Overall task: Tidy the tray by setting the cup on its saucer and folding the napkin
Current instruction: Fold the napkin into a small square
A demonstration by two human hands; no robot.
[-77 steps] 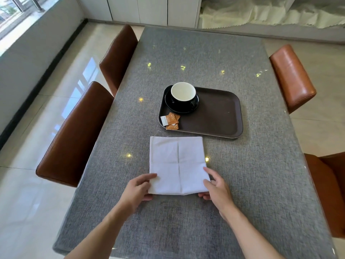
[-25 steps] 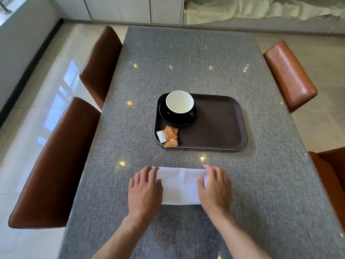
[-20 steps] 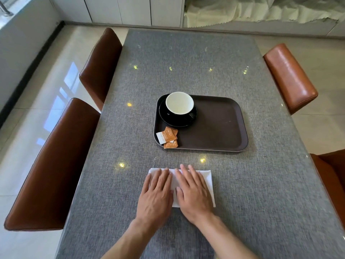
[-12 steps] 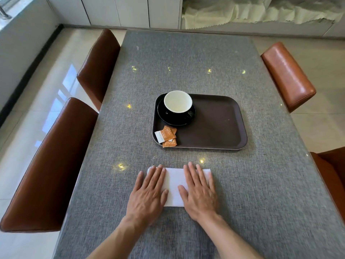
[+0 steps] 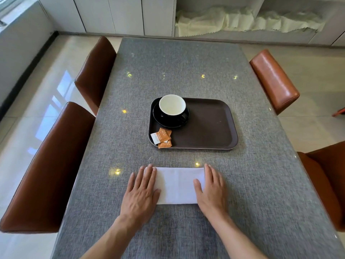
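At lower centre of the frame, the left hand [image 5: 141, 193] lies flat, fingers spread, on the white cloth napkin [image 5: 177, 185], a folded rectangle running left to right on the grey woven tabletop [image 5: 261, 184]; the right hand [image 5: 211, 189] presses likewise. Above, the white-lined cup [image 5: 172, 105] sits on its black saucer [image 5: 168, 123] in the brown tray [image 5: 211, 126].

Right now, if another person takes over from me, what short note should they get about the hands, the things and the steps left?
Left hand: flat, palm down on the left end of the napkin, holding nothing.
Right hand: flat on the right end, holding nothing.
Napkin: folded into a strip, on the table, in front of the tray, not on it.
Cup: upright on its saucer, at the tray's far left; that step is done. Packets lie at the tray's near left.
Left: probably one more fold, perhaps then set the napkin on the tray.
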